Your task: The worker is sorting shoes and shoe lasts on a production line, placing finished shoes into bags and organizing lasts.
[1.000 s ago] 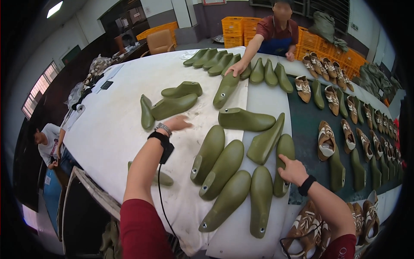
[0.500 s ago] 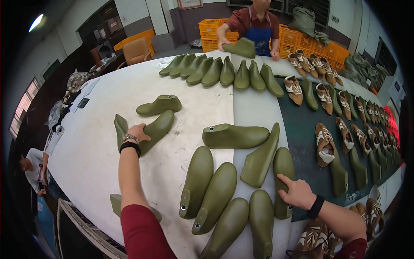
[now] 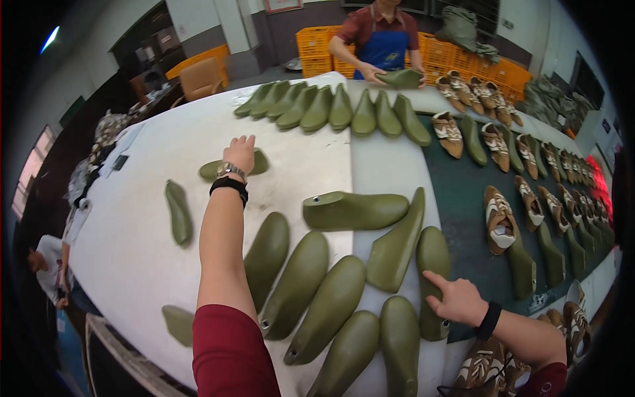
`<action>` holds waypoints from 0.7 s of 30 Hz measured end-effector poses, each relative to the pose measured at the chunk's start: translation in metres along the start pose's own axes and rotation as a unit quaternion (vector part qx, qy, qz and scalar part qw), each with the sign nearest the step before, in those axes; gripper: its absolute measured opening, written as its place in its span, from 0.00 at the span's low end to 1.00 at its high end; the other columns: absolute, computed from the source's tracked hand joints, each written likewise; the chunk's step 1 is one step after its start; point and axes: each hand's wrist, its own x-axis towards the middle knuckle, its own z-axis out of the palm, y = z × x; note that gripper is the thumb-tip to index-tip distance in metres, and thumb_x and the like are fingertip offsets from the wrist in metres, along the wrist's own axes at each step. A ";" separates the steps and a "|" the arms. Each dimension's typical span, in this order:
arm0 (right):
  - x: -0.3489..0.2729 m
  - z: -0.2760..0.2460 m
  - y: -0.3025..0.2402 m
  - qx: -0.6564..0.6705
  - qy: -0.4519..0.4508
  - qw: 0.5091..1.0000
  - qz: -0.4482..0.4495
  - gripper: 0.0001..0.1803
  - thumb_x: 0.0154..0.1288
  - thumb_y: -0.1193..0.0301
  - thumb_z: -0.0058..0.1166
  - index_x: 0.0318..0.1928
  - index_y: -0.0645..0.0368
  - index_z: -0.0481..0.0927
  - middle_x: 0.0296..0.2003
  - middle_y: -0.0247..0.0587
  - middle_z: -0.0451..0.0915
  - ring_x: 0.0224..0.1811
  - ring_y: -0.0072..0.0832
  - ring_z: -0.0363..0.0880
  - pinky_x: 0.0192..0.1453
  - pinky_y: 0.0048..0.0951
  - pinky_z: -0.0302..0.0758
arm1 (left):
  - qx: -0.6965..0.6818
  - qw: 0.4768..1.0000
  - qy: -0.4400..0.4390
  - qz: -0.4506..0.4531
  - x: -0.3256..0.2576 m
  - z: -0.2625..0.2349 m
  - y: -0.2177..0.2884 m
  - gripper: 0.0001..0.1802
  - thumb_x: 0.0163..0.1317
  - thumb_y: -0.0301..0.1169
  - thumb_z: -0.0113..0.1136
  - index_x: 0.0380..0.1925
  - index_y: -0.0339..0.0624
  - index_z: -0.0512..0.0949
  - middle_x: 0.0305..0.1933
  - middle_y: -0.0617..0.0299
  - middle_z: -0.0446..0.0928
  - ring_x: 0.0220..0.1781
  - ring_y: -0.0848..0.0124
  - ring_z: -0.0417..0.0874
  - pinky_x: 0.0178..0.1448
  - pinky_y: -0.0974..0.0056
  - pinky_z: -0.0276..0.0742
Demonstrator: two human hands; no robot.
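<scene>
on the white table (image 3: 132, 238), the person's left hand (image 3: 241, 152) lies stretched far forward, palm down and fingers flat over an olive-green shoe last (image 3: 215, 169) lying on its side — it presses on the last rather than closing around it. a watch and a dark band sit at that wrist. the right hand (image 3: 456, 301) rests near the table's near edge, fingers loosely spread, index finger touching the rightmost last (image 3: 433, 258) of a fanned group of lasts (image 3: 317, 298); it grips nothing. one last on its side (image 3: 354, 210) sits just beyond that group, and a lone last (image 3: 178, 212) lies apart to the left. farther off, a row of lasts (image 3: 331, 109) lines the far edge, where another person in a blue apron (image 3: 383, 46) holds one more. brown-and-white shoes (image 3: 499, 215) stand on the dark mat to the right.
</scene>
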 end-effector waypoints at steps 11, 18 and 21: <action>0.003 -0.004 -0.001 -0.005 0.030 0.999 -0.025 0.30 0.52 0.60 0.55 0.59 0.48 0.68 0.14 0.51 0.75 0.19 0.50 0.76 0.28 0.46 0.76 | 0.196 0.971 -0.119 -0.061 0.014 0.069 -0.011 0.12 0.61 0.32 0.48 0.39 0.48 0.80 0.47 0.60 0.78 0.52 0.63 0.78 0.50 0.57 0.73; 0.010 0.007 -0.003 0.013 0.012 1.000 -0.011 0.30 0.54 0.60 0.53 0.60 0.45 0.67 0.21 0.57 0.78 0.28 0.54 0.78 0.37 0.48 0.76 | 0.255 0.933 -0.241 0.084 -0.086 0.054 -0.065 0.11 0.56 0.29 0.51 0.31 0.47 0.83 0.38 0.57 0.81 0.42 0.60 0.82 0.42 0.59 0.78; 0.004 0.003 0.005 0.022 0.024 0.999 0.008 0.30 0.53 0.61 0.53 0.59 0.47 0.67 0.25 0.58 0.78 0.30 0.55 0.77 0.40 0.48 0.76 | 0.255 0.897 -0.253 0.258 -0.144 0.011 -0.042 0.08 0.50 0.30 0.54 0.24 0.46 0.83 0.29 0.56 0.81 0.32 0.61 0.83 0.34 0.60 0.79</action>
